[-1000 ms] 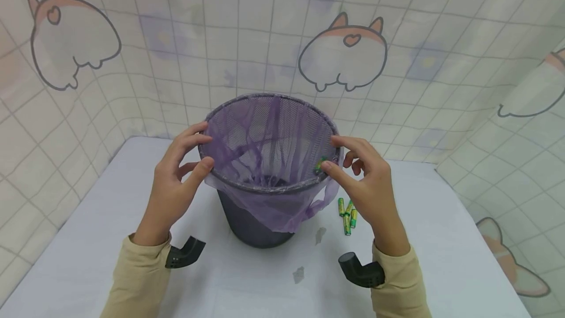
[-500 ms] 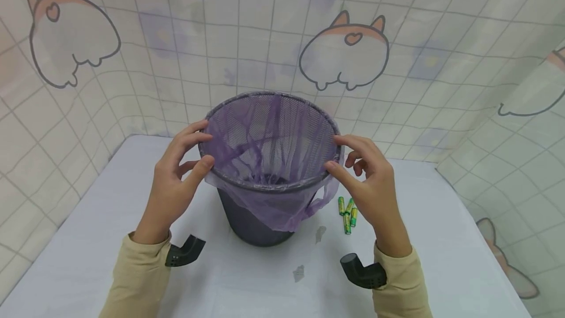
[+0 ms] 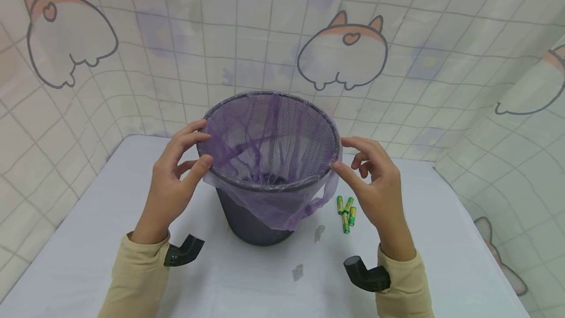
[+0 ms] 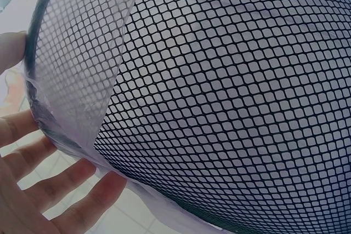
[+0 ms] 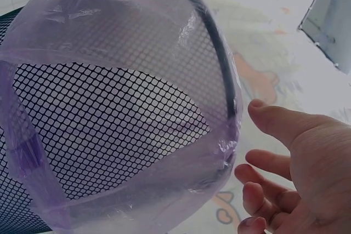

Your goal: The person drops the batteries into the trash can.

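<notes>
A dark mesh wastebasket [image 3: 240, 220] stands upright, lined with a thin purple bin bag [image 3: 275, 207] folded over its rim. My left hand [image 3: 169, 185] rests its thumb and fingertips on the left of the rim, fingers spread in the left wrist view. At the right side my right hand [image 3: 379, 193] stands beside the rim holding nothing. A gap shows between its thumb and the bag-covered rim [image 5: 229, 89] in the right wrist view. Several green and yellow batteries [image 3: 346, 214] lie on the table, left of the right wrist.
The white table [image 3: 247, 288] is backed by a tiled-pattern curtain [image 3: 265, 28] with cartoon animals. Two small grey patches [image 3: 297, 272] mark the table in front of the bin. A black camera mount [image 3: 367, 275] sits on the right wrist.
My right hand has drawn away from the rim to the right. A green and yellow object by its thumb, inside the rim earlier, has gone from sight. My left hand stays put.
</notes>
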The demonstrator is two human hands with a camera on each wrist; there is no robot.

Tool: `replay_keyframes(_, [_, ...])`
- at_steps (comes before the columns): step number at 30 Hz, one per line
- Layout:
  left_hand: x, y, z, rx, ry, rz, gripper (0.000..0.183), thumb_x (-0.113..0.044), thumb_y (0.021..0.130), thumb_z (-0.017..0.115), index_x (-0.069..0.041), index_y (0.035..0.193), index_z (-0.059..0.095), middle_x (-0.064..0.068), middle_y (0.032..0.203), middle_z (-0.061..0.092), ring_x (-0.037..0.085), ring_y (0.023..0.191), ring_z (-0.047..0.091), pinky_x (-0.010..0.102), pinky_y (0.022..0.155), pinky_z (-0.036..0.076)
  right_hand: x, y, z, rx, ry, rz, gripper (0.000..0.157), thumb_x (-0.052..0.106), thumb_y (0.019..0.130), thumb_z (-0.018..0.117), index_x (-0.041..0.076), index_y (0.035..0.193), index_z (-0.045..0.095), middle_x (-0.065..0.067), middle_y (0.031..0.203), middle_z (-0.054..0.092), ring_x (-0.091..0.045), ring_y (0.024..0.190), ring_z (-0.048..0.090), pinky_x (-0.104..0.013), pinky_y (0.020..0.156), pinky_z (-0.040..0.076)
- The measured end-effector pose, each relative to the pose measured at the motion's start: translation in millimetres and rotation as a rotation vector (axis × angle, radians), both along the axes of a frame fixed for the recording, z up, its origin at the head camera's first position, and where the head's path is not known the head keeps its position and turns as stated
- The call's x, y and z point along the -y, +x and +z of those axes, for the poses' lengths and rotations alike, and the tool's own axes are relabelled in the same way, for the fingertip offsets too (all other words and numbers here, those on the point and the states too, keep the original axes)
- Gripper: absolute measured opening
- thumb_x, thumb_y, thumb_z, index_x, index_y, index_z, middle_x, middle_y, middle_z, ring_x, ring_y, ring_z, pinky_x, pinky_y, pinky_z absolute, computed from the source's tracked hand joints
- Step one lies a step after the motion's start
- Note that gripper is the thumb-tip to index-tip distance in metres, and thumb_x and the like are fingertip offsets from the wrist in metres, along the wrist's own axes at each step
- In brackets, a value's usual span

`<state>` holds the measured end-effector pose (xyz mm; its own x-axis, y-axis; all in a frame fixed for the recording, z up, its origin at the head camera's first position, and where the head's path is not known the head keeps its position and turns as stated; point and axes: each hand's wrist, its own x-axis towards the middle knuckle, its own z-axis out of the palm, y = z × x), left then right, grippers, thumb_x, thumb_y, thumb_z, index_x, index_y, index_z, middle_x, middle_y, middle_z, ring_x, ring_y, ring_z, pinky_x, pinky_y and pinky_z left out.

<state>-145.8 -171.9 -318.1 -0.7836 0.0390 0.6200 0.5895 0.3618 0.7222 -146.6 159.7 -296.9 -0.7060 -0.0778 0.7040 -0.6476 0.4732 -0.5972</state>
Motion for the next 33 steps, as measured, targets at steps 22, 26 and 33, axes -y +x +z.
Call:
replay_keyframes(22, [-0.1, 0.3, -1.2, 0.004, -0.015, 0.008, 0.039, -0.006, 0.092, 0.062, -0.013, 0.130, 0.056, -0.004, 0.149, 0.044, 0.011, 0.137, 0.043, 0.013, 0.088, 0.047, -15.4, 10.7, -13.5, 0.027, 0.025, -0.069, 0.043, 0.000, 0.079, 0.075, 0.010, 0.120, 0.066, 0.017, 0.108, 0.059, -0.004, 0.076, 0.045, -0.017, 0.060, 0.035])
replay_keyframes(26, [-0.2, -0.8, -1.4, -0.004, -0.014, 0.006, 0.038, -0.006, 0.092, 0.062, -0.012, 0.130, 0.057, -0.004, 0.149, 0.044, 0.011, 0.137, 0.043, 0.013, 0.088, 0.048, -18.6, 13.1, -14.6, 0.041, 0.024, -0.085, 0.043, 0.000, 0.079, 0.075, 0.010, 0.120, 0.066, 0.016, 0.107, 0.059, -0.004, 0.076, 0.046, -0.017, 0.061, 0.035])
replay_keyframes(33, [0.4, -1.9, -1.6, -0.003, -0.007, 0.006, 0.038, -0.006, 0.092, 0.061, -0.012, 0.130, 0.056, -0.003, 0.149, 0.044, 0.012, 0.137, 0.043, 0.012, 0.088, 0.047, -25.0, 15.1, -18.5, 0.062, 0.033, -0.120, 0.042, 0.001, 0.079, 0.075, 0.010, 0.119, 0.066, 0.017, 0.105, 0.058, -0.004, 0.074, 0.044, -0.018, 0.060, 0.035])
